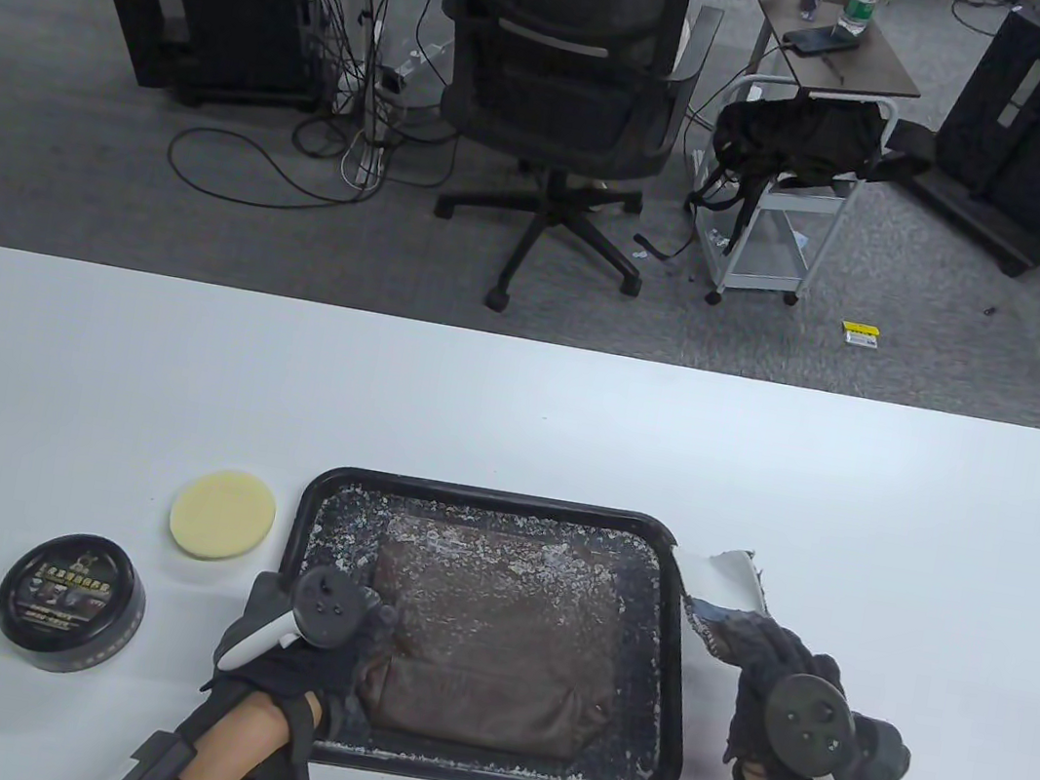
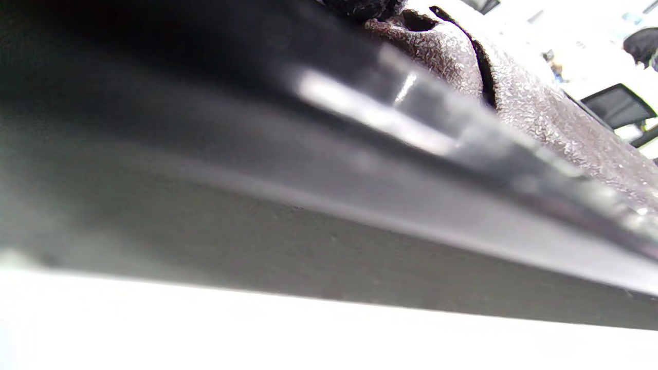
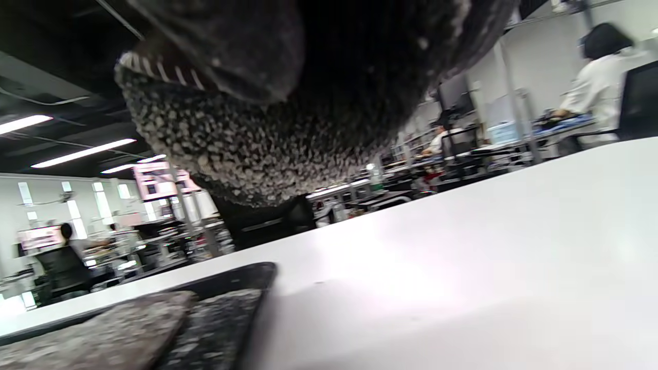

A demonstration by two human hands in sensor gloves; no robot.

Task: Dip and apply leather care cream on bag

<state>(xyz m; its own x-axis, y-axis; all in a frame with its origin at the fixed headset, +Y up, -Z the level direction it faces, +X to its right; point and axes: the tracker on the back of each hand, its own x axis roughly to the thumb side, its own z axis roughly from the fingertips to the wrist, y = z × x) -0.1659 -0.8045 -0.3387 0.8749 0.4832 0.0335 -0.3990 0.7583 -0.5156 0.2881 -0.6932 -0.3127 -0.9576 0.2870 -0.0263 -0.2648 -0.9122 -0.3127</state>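
Observation:
A brown leather bag (image 1: 491, 632), flecked with white cream, lies flat in a black tray (image 1: 674, 661). My left hand (image 1: 370, 623) rests at the tray's front-left rim by the bag's corner; the tracker hides its fingers. The left wrist view shows the tray rim (image 2: 360, 205) close up and the bag (image 2: 540, 118) behind it. My right hand (image 1: 758, 660) grips a white and dark cloth (image 1: 726, 586) just right of the tray, above the table. The right wrist view shows the nubby cloth (image 3: 247, 149) hanging under my fingers (image 3: 247, 46), with the tray (image 3: 241, 275) and bag (image 3: 103, 334) at lower left.
A black round cream tin (image 1: 70, 602) with its lid on stands at the front left. A pale yellow round sponge (image 1: 222, 514) lies between it and the tray. The white table (image 1: 517, 409) stretches behind the tray. An office chair (image 1: 570, 72) stands past the far edge.

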